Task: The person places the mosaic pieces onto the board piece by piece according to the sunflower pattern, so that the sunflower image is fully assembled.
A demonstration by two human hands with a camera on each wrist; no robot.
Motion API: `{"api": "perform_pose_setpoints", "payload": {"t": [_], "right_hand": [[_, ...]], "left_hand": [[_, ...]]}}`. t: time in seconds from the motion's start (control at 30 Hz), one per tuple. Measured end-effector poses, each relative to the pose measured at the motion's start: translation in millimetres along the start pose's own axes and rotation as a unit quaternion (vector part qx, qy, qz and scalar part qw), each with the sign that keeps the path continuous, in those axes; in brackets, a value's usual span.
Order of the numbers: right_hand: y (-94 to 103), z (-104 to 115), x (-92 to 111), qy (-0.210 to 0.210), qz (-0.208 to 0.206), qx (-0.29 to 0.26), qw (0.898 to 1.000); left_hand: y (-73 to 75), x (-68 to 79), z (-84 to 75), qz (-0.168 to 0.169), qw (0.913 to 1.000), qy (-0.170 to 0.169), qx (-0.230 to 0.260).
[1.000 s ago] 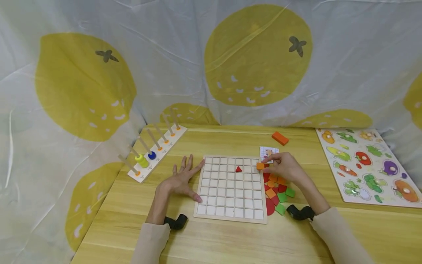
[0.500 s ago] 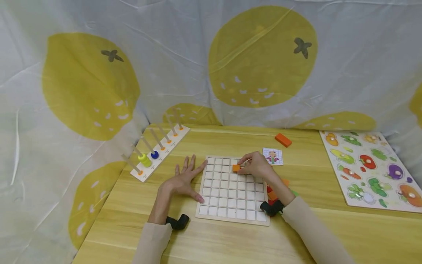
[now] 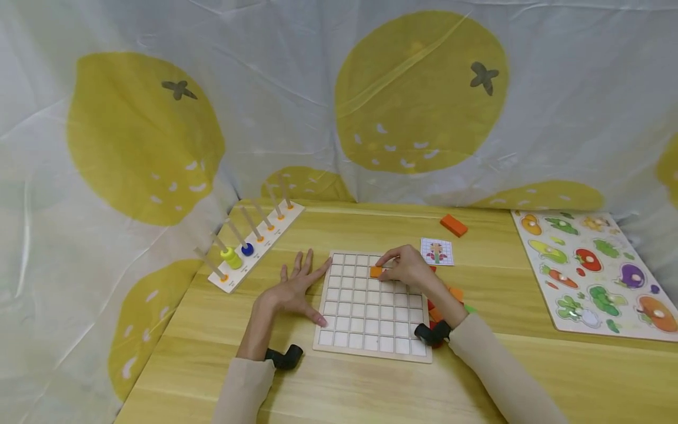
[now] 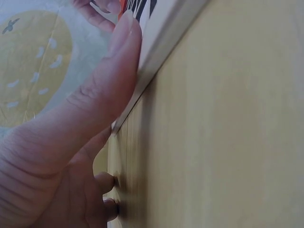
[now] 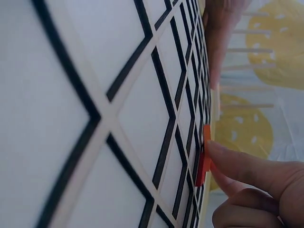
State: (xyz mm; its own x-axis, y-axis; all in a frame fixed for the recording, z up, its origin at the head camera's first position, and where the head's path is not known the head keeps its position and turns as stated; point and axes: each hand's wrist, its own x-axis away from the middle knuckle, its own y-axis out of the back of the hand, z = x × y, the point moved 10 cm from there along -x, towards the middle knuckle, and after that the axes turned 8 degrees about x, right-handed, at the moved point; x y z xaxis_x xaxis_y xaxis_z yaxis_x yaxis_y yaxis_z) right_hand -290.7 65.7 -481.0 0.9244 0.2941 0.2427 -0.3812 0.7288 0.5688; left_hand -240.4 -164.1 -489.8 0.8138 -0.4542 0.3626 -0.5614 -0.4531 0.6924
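A small orange square tile [image 3: 375, 271] is between the thumb and index finger of my right hand [image 3: 410, 270], low over the upper part of the wooden grid board [image 3: 372, 357]. In the right wrist view the thumb presses against the orange tile's edge, and a red triangle piece [image 5: 201, 173] shows right beside it on the grid. My left hand [image 3: 290, 294] is spread along the board's left edge, fingers straight. Its thumb [image 4: 121, 52] rests on the rim in the left wrist view, while other fingers touch the table.
Orange, red and green pieces [image 3: 455, 294] lie right of the board, partly under the right forearm. Behind them are a pattern card [image 3: 436, 251] and an orange block [image 3: 454, 225]. A peg stand [image 3: 241, 268] is at left; a vegetable puzzle board [image 3: 598, 271] lies at right.
My right hand has carried the orange tile from the board's right edge leftward onto the grid, then slightly lower, beside the red triangle. The left hand has stayed in place.
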Motion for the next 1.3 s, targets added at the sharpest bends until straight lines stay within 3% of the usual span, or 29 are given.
{"api": "perform_pose_setpoints", "payload": {"t": [0.5,0.67,1.03,1.3], "right_hand": [[-1.0,1.1,-1.3,0.0,0.008,-0.004,1.0],[18.9,-14.7,14.5,-0.012,0.003,-0.015,1.0],[67.0,-71.1,56.4,-0.03,-0.022,-0.013,0.999],[88.4,-87.8,65.2,-0.044,-0.03,0.0,0.999]], "left_hand": [[-0.7,1.1,-0.7,0.003,1.0,0.001,0.002],[-1.3,1.1,-1.0,0.004,1.0,0.0,0.005],[0.7,3.3,0.7,0.001,1.0,0.003,-0.002],[-1.5,0.9,-0.5,0.005,1.0,0.001,-0.001]]}}
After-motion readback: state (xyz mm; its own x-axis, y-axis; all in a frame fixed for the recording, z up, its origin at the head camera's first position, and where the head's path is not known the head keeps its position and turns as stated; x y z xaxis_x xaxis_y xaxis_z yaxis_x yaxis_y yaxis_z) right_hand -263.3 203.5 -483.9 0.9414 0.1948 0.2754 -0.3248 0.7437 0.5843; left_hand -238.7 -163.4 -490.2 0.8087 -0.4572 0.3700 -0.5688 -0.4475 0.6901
